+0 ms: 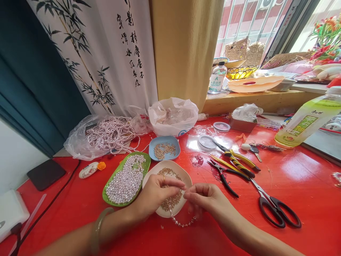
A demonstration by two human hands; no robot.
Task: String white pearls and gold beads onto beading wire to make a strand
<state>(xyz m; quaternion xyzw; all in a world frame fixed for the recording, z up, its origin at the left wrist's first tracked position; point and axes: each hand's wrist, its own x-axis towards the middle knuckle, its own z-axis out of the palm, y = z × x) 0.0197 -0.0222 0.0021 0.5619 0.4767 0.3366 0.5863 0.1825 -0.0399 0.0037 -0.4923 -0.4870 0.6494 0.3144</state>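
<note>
My left hand [161,192] reaches over a cream dish [189,174] of small gold beads [172,201], its thumb and index finger pinched together. What lies in that pinch is too small to make out. Fingertip to fingertip with it, my right hand [206,197] is closed just past the dish's right rim. A strand of pearly and metallic beads [182,224] loops down below both hands, its right end rising to my blurred right fingers. Left of the dish, a green tray [105,197] holds pale pearl beads [125,183]. Behind is a blue dish [151,156] with gold beads.
Pliers [223,177], yellow-handled pliers [237,160] and black-handled scissors [277,209] lie on the red table [239,238] to the right. A bottle [301,121] stands beyond them. A bag of pearl strands [109,133] and a white plastic bag [173,117] sit at the back.
</note>
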